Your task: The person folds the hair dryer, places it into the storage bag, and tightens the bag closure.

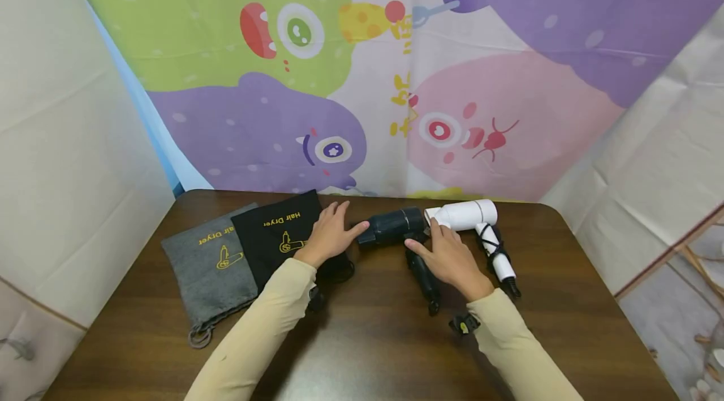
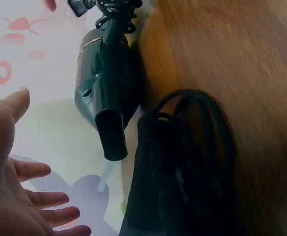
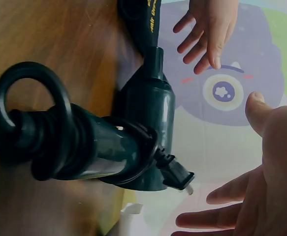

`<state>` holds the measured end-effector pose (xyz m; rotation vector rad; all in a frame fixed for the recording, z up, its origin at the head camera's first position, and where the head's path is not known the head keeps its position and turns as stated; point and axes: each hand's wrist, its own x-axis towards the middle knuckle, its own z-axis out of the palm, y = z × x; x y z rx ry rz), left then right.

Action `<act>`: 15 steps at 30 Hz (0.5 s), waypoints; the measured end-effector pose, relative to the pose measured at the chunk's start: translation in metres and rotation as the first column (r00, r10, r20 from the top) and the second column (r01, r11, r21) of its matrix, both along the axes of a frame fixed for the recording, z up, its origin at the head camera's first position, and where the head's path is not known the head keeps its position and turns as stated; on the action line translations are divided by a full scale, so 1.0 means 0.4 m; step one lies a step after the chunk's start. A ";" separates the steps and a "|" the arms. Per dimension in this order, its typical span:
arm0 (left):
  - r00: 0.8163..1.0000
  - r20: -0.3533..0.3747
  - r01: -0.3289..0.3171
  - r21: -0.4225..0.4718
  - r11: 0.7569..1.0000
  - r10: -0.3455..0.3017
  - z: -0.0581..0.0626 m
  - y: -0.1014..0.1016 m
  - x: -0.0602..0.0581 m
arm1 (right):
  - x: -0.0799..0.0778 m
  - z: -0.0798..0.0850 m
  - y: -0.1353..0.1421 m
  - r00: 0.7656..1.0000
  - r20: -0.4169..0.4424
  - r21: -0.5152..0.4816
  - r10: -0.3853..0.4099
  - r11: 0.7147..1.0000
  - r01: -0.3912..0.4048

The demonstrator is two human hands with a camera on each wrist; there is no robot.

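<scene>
A dark green-black hair dryer [image 1: 393, 227] lies on the table, its cord wound around the handle [image 1: 423, 275]; its plug [image 3: 176, 174] shows in the right wrist view. My left hand [image 1: 328, 234] hovers over the right side of a black drawstring pouch [image 1: 254, 244], fingers spread, thumb toward the dryer's nozzle. In the left wrist view it looks apart from the dryer and holds nothing. My right hand [image 1: 449, 256], fingers extended, is between the dark dryer and a white hair dryer [image 1: 469, 215]. The right wrist view shows nothing in its grasp.
A grey drawstring pouch [image 1: 209, 275], lettered like the black one, lies partly under it at the left. The white dryer's handle [image 1: 498, 256] is wrapped in black cord. Behind the brown table [image 1: 362, 351] hangs a cartoon-printed cloth [image 1: 379, 93].
</scene>
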<state>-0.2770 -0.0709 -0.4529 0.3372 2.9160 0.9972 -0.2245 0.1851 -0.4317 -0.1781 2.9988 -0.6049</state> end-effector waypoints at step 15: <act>0.998 0.046 0.033 0.016 0.999 -0.034 -0.033 0.044 -0.018 | 0.009 -0.037 0.030 0.998 0.066 0.025 -0.022 0.999 0.021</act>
